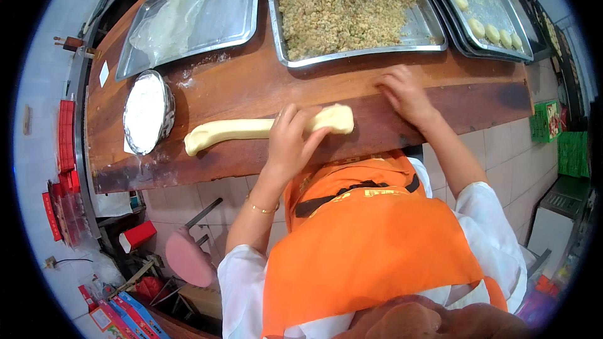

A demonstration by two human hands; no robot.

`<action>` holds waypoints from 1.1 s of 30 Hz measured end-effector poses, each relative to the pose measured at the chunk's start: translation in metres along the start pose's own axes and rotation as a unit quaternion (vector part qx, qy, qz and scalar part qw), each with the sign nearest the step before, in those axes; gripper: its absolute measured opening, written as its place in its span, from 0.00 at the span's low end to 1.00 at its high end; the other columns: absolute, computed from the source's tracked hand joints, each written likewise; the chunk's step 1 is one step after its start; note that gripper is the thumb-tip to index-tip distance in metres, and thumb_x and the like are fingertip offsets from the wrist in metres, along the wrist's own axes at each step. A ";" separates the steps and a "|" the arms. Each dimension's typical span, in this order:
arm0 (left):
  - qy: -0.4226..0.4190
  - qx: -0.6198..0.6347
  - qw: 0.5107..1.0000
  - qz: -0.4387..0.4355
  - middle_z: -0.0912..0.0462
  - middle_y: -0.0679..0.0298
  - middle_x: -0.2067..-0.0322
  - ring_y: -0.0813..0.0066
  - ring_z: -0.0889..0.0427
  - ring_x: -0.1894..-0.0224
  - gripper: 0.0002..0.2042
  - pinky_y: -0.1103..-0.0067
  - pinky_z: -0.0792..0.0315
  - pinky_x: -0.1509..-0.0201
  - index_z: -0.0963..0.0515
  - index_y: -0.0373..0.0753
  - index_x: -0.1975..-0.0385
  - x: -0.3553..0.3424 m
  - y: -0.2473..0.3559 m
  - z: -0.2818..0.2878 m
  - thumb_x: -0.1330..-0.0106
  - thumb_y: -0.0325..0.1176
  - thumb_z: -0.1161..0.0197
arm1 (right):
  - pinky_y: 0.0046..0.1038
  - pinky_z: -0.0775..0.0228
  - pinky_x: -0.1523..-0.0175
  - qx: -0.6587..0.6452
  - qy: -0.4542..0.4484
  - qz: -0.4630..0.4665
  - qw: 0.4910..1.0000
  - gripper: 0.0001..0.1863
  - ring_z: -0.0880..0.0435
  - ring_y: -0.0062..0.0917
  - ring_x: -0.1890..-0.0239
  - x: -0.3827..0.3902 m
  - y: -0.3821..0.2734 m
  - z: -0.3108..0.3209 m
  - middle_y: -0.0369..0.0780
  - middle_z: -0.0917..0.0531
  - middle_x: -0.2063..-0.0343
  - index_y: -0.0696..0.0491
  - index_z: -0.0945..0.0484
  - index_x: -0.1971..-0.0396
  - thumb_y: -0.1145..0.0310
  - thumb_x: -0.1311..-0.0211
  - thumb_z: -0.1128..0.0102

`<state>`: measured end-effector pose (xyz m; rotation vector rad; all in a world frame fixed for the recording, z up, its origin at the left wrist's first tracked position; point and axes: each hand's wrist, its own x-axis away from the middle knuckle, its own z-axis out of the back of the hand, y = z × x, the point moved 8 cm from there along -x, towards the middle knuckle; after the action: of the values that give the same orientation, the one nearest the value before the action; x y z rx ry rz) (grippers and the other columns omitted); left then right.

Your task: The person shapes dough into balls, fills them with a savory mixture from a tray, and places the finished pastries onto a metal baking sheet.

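A long roll of pale yellow dough point(235, 129) lies across the wooden table near its front edge. My left hand point(292, 132) is closed round the roll toward its right end, thumb on the near side and fingers over the far side. The thick end of the dough shows just past my fingers. To the right of it, apart from the dough, my right hand point(405, 95) is over the table with loosely bent fingers, slightly blurred. Nothing shows in it. Several small dough pieces point(492, 33) rest on a floured metal tray point(522, 22) at the far right.
A metal tray point(433, 48) of crumbly brown filling point(345, 9) stands at the far middle. Left of it, another tray point(229, 22) holds a clear plastic sheet point(173, 16). A bowl of white flour point(146, 113) sits at the left. Below the table is a pink stool point(188, 256).
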<state>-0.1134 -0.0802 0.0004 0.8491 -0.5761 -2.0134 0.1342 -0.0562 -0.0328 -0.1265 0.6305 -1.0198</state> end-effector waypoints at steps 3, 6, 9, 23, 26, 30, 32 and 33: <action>0.029 -0.077 0.997 -0.009 0.25 0.56 0.65 0.56 0.24 0.62 0.17 0.66 0.30 0.59 0.21 0.35 0.56 -0.025 -0.008 -0.018 0.42 0.34 0.28 | 0.38 0.28 0.51 0.044 0.043 -0.064 0.996 0.06 0.22 0.41 0.57 0.016 0.030 0.039 0.43 0.20 0.63 0.56 0.20 0.66 0.78 0.44 0.35; 0.011 -0.148 0.989 0.005 0.26 0.53 0.54 0.52 0.26 0.49 0.22 0.61 0.33 0.44 0.26 0.33 0.47 -0.037 -0.004 -0.033 0.42 0.28 0.33 | 0.36 0.28 0.50 0.055 0.126 -0.105 0.985 0.07 0.21 0.41 0.56 0.034 0.037 0.070 0.43 0.19 0.63 0.56 0.19 0.65 0.79 0.44 0.36; 0.028 -0.204 0.975 -0.079 0.31 0.48 0.40 0.48 0.36 0.34 0.29 0.54 0.45 0.31 0.31 0.33 0.40 -0.029 0.033 -0.036 0.48 0.21 0.40 | 0.31 0.27 0.49 0.086 0.226 -0.179 0.954 0.06 0.19 0.35 0.57 0.069 0.054 0.103 0.41 0.17 0.62 0.56 0.18 0.63 0.78 0.40 0.37; -0.138 -0.143 0.948 -0.249 0.29 0.55 0.37 0.57 0.40 0.28 0.27 0.58 0.50 0.24 0.27 0.37 0.40 -0.088 0.087 -0.172 0.37 0.43 0.35 | 0.22 0.29 0.51 -0.226 0.181 -0.250 0.924 0.07 0.19 0.21 0.59 0.040 0.087 0.061 0.34 0.17 0.64 0.54 0.17 0.59 0.75 0.35 0.38; -0.087 -0.104 0.968 -0.213 0.28 0.55 0.38 0.57 0.38 0.29 0.23 0.56 0.49 0.26 0.24 0.38 0.45 -0.066 0.086 -0.105 0.39 0.39 0.32 | 0.32 0.29 0.48 0.073 0.098 -0.166 0.979 0.11 0.18 0.35 0.57 0.047 0.087 0.077 0.41 0.18 0.65 0.53 0.17 0.62 0.81 0.44 0.41; 0.019 -0.195 0.979 -0.058 0.27 0.58 0.38 0.58 0.34 0.31 0.23 0.59 0.47 0.27 0.26 0.41 0.40 -0.028 0.015 -0.001 0.37 0.31 0.35 | 0.41 0.35 0.41 0.159 0.151 -0.102 0.970 0.19 0.22 0.41 0.49 0.039 0.040 0.087 0.41 0.18 0.59 0.52 0.19 0.59 0.84 0.53 0.45; 0.069 -0.267 0.961 0.003 0.28 0.58 0.36 0.58 0.36 0.30 0.25 0.61 0.48 0.27 0.29 0.44 0.35 -0.004 -0.021 0.046 0.34 0.31 0.38 | 0.41 0.37 0.37 0.025 0.086 -0.111 0.990 0.20 0.25 0.40 0.44 0.032 0.019 0.055 0.42 0.20 0.52 0.52 0.20 0.56 0.84 0.51 0.45; 0.058 -0.307 0.949 0.043 0.28 0.59 0.36 0.58 0.37 0.30 0.25 0.60 0.49 0.26 0.30 0.45 0.34 0.004 -0.035 0.065 0.33 0.34 0.40 | 0.42 0.38 0.36 -0.057 0.031 -0.108 0.992 0.21 0.26 0.40 0.42 0.025 0.002 0.030 0.42 0.21 0.49 0.52 0.21 0.53 0.82 0.49 0.43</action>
<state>-0.1819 -0.0593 0.0186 0.5383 0.0917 -1.8810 0.1607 -0.0811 -0.0196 -0.2681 0.7425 -1.1994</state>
